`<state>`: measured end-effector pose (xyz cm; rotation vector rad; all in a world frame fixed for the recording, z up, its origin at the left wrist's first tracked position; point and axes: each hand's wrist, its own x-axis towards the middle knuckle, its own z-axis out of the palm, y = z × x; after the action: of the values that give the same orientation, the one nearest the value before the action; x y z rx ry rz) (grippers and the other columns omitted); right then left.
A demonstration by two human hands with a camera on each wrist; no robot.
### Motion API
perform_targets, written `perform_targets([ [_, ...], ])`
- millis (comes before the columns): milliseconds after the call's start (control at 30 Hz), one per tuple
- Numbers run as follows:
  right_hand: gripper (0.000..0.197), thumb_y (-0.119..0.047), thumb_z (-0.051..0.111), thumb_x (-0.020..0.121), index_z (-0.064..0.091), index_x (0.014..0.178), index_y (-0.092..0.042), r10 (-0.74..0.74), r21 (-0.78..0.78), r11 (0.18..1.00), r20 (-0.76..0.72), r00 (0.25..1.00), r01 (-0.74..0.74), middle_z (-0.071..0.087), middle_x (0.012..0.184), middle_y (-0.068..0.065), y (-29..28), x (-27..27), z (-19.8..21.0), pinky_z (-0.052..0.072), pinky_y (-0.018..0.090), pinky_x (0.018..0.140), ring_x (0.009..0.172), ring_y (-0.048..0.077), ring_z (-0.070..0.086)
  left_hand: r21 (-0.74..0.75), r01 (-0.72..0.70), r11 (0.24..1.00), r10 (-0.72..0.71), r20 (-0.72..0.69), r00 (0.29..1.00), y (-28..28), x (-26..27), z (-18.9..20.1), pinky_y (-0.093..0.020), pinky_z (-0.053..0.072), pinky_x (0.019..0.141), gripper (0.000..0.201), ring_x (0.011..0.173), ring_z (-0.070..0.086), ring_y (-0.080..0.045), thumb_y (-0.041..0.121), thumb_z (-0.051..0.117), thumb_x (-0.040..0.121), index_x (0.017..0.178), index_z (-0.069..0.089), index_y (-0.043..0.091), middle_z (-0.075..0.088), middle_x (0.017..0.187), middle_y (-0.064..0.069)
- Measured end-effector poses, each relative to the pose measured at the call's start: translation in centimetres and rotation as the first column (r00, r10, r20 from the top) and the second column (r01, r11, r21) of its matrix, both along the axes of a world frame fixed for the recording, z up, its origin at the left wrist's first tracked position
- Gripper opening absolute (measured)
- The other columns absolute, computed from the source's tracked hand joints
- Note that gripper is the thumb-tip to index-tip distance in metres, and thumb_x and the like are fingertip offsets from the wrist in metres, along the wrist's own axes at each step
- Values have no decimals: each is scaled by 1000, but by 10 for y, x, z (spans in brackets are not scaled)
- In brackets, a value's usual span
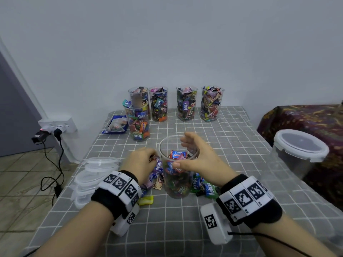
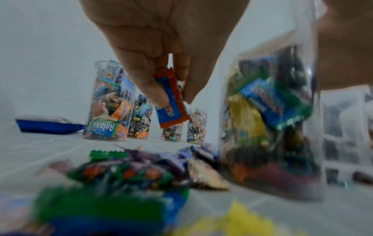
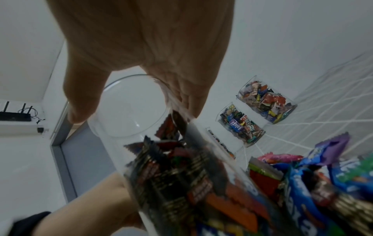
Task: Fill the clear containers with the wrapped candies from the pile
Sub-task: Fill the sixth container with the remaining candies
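Left hand pinching a candy, right hand steadying the container

The left hand [image 2: 161, 47] pinches an orange-and-blue candy [image 2: 171, 102] beside the clear container [image 1: 177, 171]; the right hand [image 1: 196, 156] curls round its rim, above the pile [image 1: 204, 186]

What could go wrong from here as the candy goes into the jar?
The left hand pinches the orange candy only by its upper end, so it could slip. The right hand grips the jar only near its rim; a bump might tip it into the candy pile.
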<state>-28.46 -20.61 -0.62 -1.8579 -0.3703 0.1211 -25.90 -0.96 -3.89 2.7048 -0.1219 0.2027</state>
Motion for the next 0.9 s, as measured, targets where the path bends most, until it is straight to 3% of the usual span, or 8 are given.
perform_targets([
  [133, 91, -21, 80, 71, 26, 144, -16, 2, 19, 1000, -9, 1000, -2, 43, 137, -5, 0, 0, -1, 32, 19, 103, 127, 8, 42, -185, -37, 982, 46, 47, 998, 9, -4, 14, -35, 50, 77, 9, 81, 63, -16, 19, 61, 88, 90, 63, 27, 64, 93, 2],
  [233, 87, -19, 79, 72, 27, 142, -19, -4, 31, 1000, -10, 1000, 4, 43, 135, -7, 1, 0, -3, 32, 19, 103, 126, 8, 42, -244, -35, 969, 74, 153, 985, 11, -6, 33, -27, 43, 72, 7, 79, 59, -13, 19, 61, 88, 93, 65, 23, 62, 91, 4],
  [433, 87, -17, 79, 73, 27, 143, -19, -17, 49, 999, -6, 1000, 17, 44, 134, -7, 2, 0, -4, 33, 20, 103, 125, 7, 42, -419, 95, 903, 48, 319, 947, -3, -10, 75, -14, 47, 66, 8, 70, 59, 4, 17, 63, 88, 92, 67, 22, 60, 81, 15],
  [500, 86, -16, 79, 73, 27, 143, -19, -18, 52, 998, -8, 1000, 18, 44, 134, -7, 2, 0, -4, 33, 19, 102, 125, 7, 42, -460, 167, 872, -15, 317, 948, -13, -11, 82, -20, 53, 70, 8, 70, 62, 1, 17, 64, 87, 90, 67, 24, 62, 81, 14],
  [567, 86, -16, 79, 73, 28, 142, -19, -20, 56, 998, -8, 1000, 21, 44, 134, -6, 3, 0, -4, 33, 19, 102, 125, 8, 43, -457, 233, 859, -96, 303, 948, -23, -11, 83, -31, 55, 73, 10, 71, 64, -6, 17, 63, 87, 89, 67, 25, 62, 80, 12],
  [667, 86, -17, 82, 71, 30, 141, -19, -24, 75, 997, -2, 1000, 24, 45, 134, -5, 3, -1, -4, 34, 21, 103, 125, 9, 43, -370, 291, 882, -193, 279, 941, -36, -14, 81, -21, 51, 69, 12, 67, 64, -2, 17, 62, 88, 91, 66, 28, 63, 81, 12],
  [767, 80, -28, 80, 62, 40, 131, -28, -24, 84, 996, 17, 1000, 23, 49, 130, -6, 3, 0, -5, 37, 28, 106, 123, 8, 45, -277, 304, 912, -237, 250, 939, -44, -16, 78, -19, 45, 74, 13, 79, 60, -5, 19, 61, 88, 96, 69, 25, 64, 86, 9],
  [900, 66, -24, 79, 62, 46, 118, -36, -3, 119, 993, 29, 1000, 0, 57, 123, -2, 3, 0, -5, 44, 40, 104, 116, 12, 55, -286, 310, 907, -267, 179, 947, -47, -17, 75, -33, 50, 87, 17, 91, 63, -8, 20, 62, 88, 101, 71, 25, 70, 96, 7],
])
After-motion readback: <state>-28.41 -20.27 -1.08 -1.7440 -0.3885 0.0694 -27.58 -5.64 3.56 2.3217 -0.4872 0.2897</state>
